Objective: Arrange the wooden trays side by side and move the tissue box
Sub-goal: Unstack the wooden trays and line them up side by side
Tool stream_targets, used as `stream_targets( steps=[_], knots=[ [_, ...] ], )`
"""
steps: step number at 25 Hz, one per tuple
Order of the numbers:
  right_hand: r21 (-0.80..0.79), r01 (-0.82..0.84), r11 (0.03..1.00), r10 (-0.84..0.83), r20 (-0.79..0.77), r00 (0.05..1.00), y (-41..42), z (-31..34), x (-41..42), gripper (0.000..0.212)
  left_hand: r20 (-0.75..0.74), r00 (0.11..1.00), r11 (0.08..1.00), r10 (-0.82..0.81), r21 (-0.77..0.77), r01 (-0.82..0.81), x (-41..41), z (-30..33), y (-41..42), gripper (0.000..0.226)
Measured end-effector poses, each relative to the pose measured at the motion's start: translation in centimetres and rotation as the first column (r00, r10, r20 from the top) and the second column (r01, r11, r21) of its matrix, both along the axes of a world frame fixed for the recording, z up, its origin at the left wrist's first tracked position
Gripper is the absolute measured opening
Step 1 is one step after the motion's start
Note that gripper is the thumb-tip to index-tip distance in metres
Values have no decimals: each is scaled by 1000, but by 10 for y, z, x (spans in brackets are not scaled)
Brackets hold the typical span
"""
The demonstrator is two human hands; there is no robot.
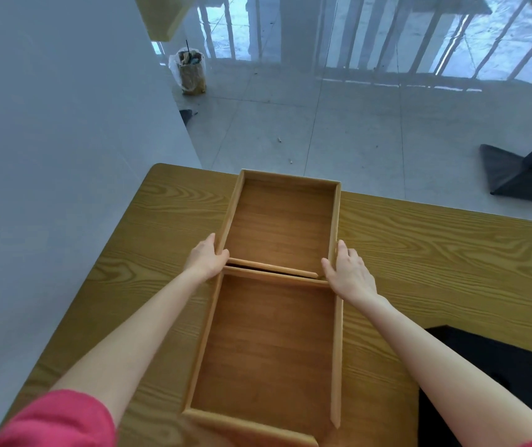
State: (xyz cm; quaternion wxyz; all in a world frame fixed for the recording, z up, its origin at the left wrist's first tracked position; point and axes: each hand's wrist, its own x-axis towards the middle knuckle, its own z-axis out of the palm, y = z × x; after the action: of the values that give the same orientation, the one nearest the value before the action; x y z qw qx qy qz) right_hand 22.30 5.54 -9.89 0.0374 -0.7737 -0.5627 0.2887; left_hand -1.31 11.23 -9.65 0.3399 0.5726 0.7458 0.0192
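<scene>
Table: the yellow-brown wood-grain table (435, 253) fills the lower part of your view, with its far edge against the grey tiled floor (338, 124).
Near tray: the larger-looking rectangular wooden tray with low walls and a reddish-brown base (267, 350) lies straight in front of you, running from the bottom of the view up to your wrists.
Far tray: a second rectangular wooden tray of the same make (282, 227) sits just beyond it, end to end with it, its far corner reaching the table's far edge. Its near wall looks slightly lifted or skewed over the near tray's far wall, with a dark gap at the left.
Black item: a flat black object (496, 366) lies on the table to your right, partly behind your right forearm; you cannot tell what it is.
Left hand: your left hand (206, 256) clasps the far tray's near-left corner, thumb over the rim.
Right hand: your right hand (348, 269) grips the near-right corner of the same tray, fingers along the outer wall.
Sleeve: a pink sleeve (58, 421) covers your left upper arm.
Floor bag: a clear plastic bag of rubbish (188, 71) stands on the floor by the white wall (48, 124).
</scene>
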Motion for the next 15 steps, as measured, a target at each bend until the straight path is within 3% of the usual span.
stream_targets(
  steps=[9, 15],
  knots=[
    [-37, 34, 999, -33, 12, 999, -75, 5, -4, 67, 18, 1000, 999, 6, -43, -5, -14, -4, -93, 69],
    [-31, 26, 999, -27, -55, 998, -115, -2, -16, 68, -35, 999, 999, 38, -36, -39, -22, -12, -141, 62]
  ],
)
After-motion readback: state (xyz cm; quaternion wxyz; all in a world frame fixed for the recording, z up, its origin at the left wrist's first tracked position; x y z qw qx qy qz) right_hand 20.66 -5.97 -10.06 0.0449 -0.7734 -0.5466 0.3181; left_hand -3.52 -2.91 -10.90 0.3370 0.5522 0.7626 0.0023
